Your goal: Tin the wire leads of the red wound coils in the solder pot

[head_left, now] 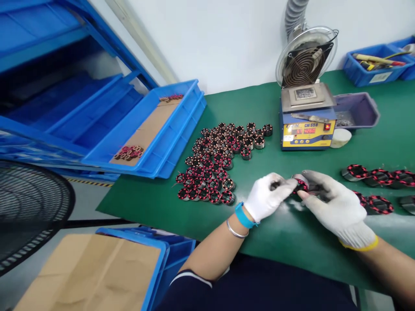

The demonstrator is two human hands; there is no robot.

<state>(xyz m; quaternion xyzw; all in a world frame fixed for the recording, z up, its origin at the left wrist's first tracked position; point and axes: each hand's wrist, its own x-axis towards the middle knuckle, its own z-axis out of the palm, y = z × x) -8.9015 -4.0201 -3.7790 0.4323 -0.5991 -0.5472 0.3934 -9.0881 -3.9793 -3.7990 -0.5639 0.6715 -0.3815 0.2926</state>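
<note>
Both of my hands wear white gloves and meet over the front of the green table. My right hand (337, 203) grips a motor stator (301, 185), a ring with red and black windings, between thumb and fingers. At the stator's left side, the fingertips of my left hand (270, 194) are pinched together; whether they hold a wire or the stator's edge is too small to tell. Left of my hands stands a large group of similar stators (214, 183). More stators (381, 204), larger in view, stand in rows to the right, partly behind my right hand.
A solder pot (308, 129) with a lit display stands behind my hands, under a fan and duct (304, 65). Beside it are a purple bin (369, 110) and a blue tool bin (372, 77). Blue crates (171, 147) lean at the left, near a black fan (32, 216).
</note>
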